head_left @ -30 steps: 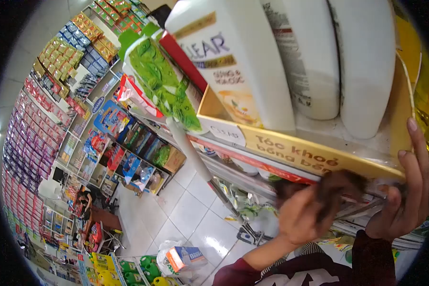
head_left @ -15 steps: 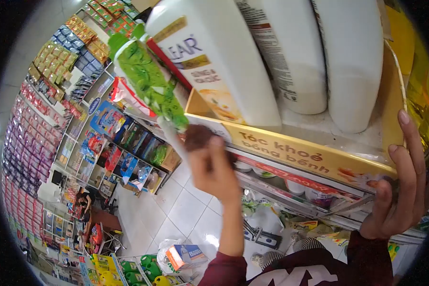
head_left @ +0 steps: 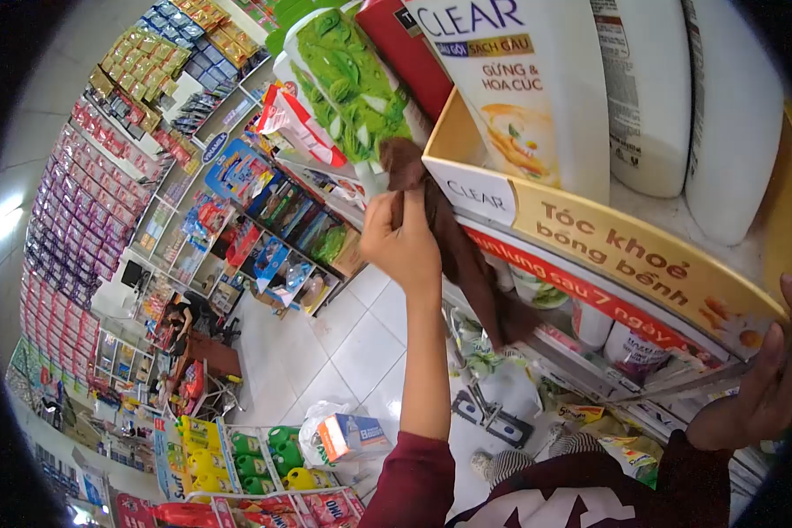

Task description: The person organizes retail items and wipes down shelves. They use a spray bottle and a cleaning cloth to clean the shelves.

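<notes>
My left hand (head_left: 402, 238) is closed on a brown cloth (head_left: 466, 260), at the left front corner of a yellow cardboard display tray (head_left: 616, 242). The cloth hangs down past the tray's front. At the tray's right end, my right hand (head_left: 752, 392) grips the edge, its fingers partly lost in the dark rim of the view. Inside the tray stand white shampoo bottles; the front one (head_left: 524, 97) is labelled CLEAR, the others show their backs or sides. Beside the tray on the left is a green leaf-patterned bottle (head_left: 348, 84), close above my left hand.
Below the tray, a shelf with a red price strip (head_left: 572, 295) holds more bottles (head_left: 634, 348). A metal stand base (head_left: 493, 418) and a boxed item (head_left: 352, 437) are on the tiled floor (head_left: 334, 343). Across the aisle, a person (head_left: 180, 326) is near a desk.
The view has shifted, so the tray sits farther right in it. My left hand stays by the tray's corner, and more of the brown cloth now hangs below it. My right hand remains at the tray's end.
</notes>
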A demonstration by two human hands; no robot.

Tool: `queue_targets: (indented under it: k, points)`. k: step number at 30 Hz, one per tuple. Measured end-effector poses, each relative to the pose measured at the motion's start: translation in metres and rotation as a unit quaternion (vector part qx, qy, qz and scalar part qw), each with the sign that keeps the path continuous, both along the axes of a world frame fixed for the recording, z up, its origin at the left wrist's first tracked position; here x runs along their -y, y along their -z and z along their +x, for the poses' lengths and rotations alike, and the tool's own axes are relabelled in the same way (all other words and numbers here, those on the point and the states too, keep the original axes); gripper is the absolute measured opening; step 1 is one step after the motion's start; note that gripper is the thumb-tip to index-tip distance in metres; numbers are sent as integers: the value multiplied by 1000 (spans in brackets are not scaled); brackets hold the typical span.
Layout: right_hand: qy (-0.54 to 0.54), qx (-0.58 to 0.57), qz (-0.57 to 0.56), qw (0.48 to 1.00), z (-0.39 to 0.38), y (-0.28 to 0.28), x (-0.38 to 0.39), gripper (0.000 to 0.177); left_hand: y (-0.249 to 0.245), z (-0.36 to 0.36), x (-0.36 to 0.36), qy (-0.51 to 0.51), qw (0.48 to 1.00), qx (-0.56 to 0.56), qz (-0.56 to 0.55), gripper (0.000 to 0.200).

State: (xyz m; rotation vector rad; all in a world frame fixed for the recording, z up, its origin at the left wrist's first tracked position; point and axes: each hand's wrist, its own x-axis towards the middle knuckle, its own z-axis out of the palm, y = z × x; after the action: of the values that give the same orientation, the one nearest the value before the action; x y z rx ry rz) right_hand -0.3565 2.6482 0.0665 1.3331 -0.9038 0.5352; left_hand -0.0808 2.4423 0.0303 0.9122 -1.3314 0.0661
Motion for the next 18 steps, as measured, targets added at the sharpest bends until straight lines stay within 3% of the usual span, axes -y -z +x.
queue_targets:
  k: [1,4,5,6,8,10,13,15,16,18]
  points:
    - [11,-1,1,1000,0,1,-2,38,2,-4,-1,48,998,-47,19,11]
    - [60,-35,18,997,-7,2,-10,37,4,-38,-36,47,993,-99,-44,13]
    - [54,-31,16,998,-7,1,-10,37,2,-53,-58,9,997,-26,-71,12]
    - [48,-27,14,998,-7,-1,-10,37,4,-71,-83,46,996,-28,-73,9]
    - [10,25,-16,999,4,5,-2,36,23,-82,-111,118,967,196,-108,8]
    - [-35,15,-73,997,-6,7,10,36,22,-87,-114,131,967,188,-113,8]
    - [-29,47,-90,994,1,10,10,37,5,-67,-63,26,995,-58,-73,9]
    - [22,32,-57,998,-2,9,-4,38,6,-39,-23,27,990,-131,-36,13]
    - [-52,68,-88,992,0,13,12,39,6,-35,-16,17,990,-131,-42,15]
    - [40,171,46,983,27,3,-13,30,1,-31,-9,-2,991,-120,-58,17]
